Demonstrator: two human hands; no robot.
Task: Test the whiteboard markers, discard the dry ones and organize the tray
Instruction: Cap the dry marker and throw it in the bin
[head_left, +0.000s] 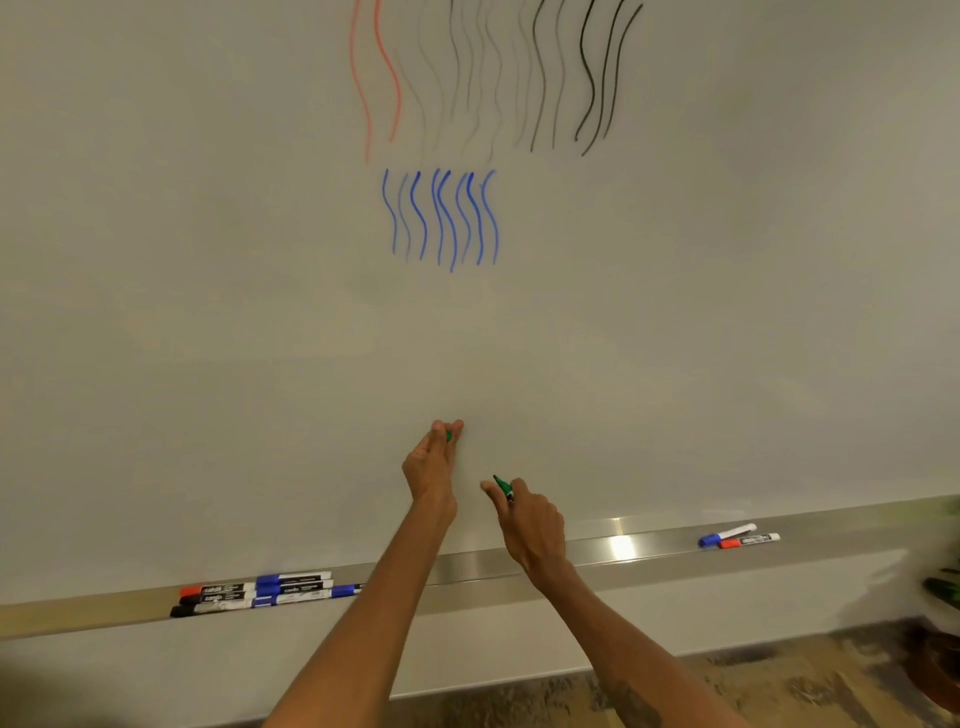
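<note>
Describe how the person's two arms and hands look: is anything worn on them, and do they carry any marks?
Both arms are bare up to the frame's edge: no sleeves, no gloves. The left hand and the right hand show no ring, the wrists no watch or band. The right forearm carries a dark mark, probably a tattoo, near the bottom edge.

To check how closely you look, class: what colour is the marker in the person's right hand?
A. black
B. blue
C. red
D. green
D: the right hand grips a green marker with its tip bare, and the left hand pinches a green cap.
</note>
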